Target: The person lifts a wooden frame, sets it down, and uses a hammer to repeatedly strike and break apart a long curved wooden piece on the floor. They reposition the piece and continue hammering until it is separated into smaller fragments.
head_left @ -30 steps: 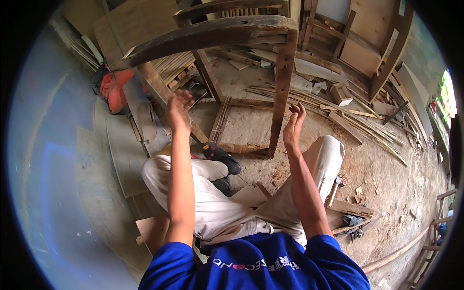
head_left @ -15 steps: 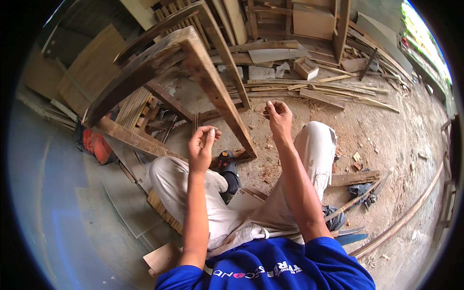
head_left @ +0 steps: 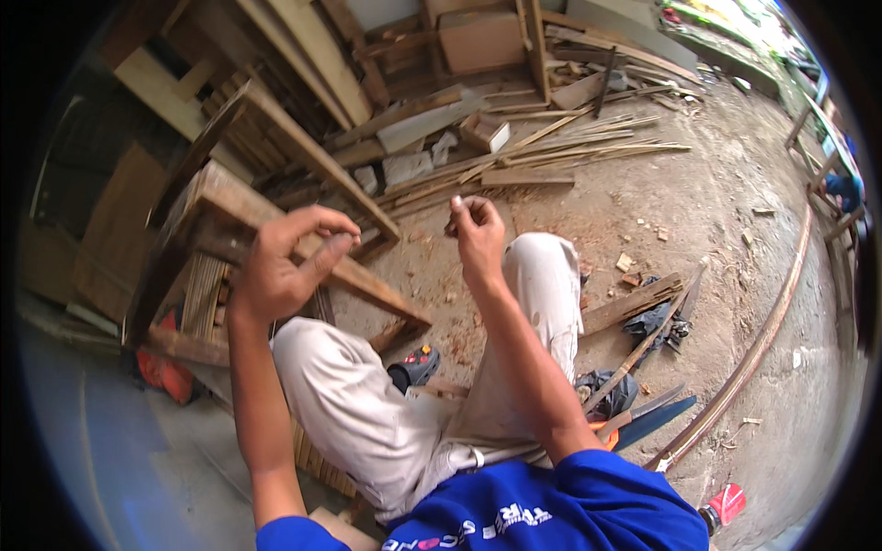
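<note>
My left hand is raised in front of the wooden frame. Its forefinger arches over the thumb with a gap between them, and nothing shows in it. My right hand is held up above my right knee, thumb pressed to curled fingers. Whatever is in that pinch, if anything, is too small to make out. The brown frame, with worn legs and crossbars, leans beyond my left knee. Part of it is hidden behind my left hand and forearm.
Several thin wood strips lie across the ground ahead, near a small open wooden box. At my right are a blue saw-like blade, black plastic and a long curved pole. A red-capped object lies lower right.
My left hand has moved left and nearer, its thumb and forefinger now showing a clear gap. My right hand stays raised and pinched. The whole view has swung to the right.
</note>
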Demonstrator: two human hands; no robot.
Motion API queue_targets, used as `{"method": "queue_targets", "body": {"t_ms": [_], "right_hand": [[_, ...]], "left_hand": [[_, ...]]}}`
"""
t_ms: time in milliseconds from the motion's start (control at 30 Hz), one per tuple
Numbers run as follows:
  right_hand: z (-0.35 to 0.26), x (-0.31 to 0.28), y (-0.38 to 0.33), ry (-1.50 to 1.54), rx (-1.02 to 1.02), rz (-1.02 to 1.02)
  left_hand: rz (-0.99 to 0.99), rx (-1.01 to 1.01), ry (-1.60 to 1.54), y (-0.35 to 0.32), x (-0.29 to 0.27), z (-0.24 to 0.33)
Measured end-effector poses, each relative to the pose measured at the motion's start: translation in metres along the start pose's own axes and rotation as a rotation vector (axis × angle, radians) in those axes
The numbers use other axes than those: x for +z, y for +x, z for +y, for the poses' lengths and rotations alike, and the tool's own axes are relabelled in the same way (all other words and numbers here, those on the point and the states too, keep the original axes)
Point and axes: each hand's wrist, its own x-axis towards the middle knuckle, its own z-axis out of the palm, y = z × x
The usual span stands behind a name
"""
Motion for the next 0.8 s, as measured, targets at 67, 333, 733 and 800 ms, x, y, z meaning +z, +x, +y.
{"method": "queue_targets", "body": {"t_ms": [67,333,733,800], "right_hand": [[-0.01,-0.005,0.002,0.08,0.01,-0.015],[-0.049,-0.019,0.001,0.259,-0.06,0.105],[-0.112,-0.159,-0.013,0.048,-0.338,0.483],[-0.101,-0.21,-0.039,-0.098,-0.386,0.647]], "left_hand": [[-0.018,0.06,-0.012,0.016,0.016,0.0],[-0.074,0.082,-0.169,0.054,0.08,-0.002],[-0.275,0.236,-0.407,0.169,0.239,-0.017],[-0.275,0.269,-0.571,0.174,0.259,-0.002]]}}
